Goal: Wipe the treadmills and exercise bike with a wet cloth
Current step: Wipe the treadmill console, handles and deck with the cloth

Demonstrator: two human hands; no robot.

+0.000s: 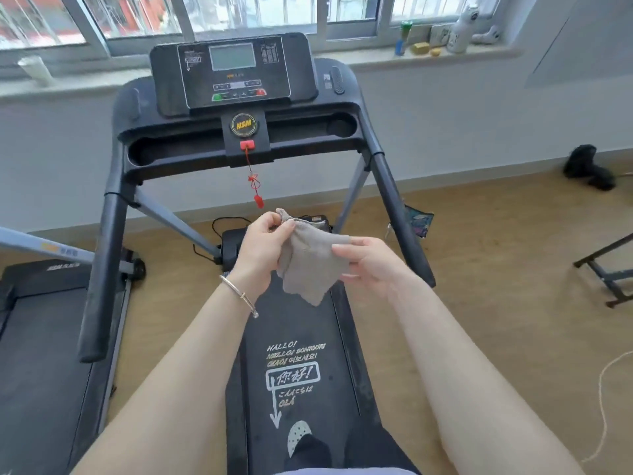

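Observation:
A black treadmill stands in front of me, its console (233, 73) at the top and its belt (298, 378) with white lettering running under my feet. I hold a grey cloth (310, 265) above the belt between both hands. My left hand (263, 248) pinches the cloth's upper corner. My right hand (371, 262) pinches its right edge. The cloth hangs loosely below my fingers. A second treadmill (41, 337) lies at the left. No exercise bike is in view.
The treadmill's handrails (102, 269) reach toward me on both sides. A red safety key cord (255, 181) hangs from the console. Bottles and small items line the windowsill (442, 46). A dark object (587, 168) and a metal stand (613, 272) sit on the wooden floor at right.

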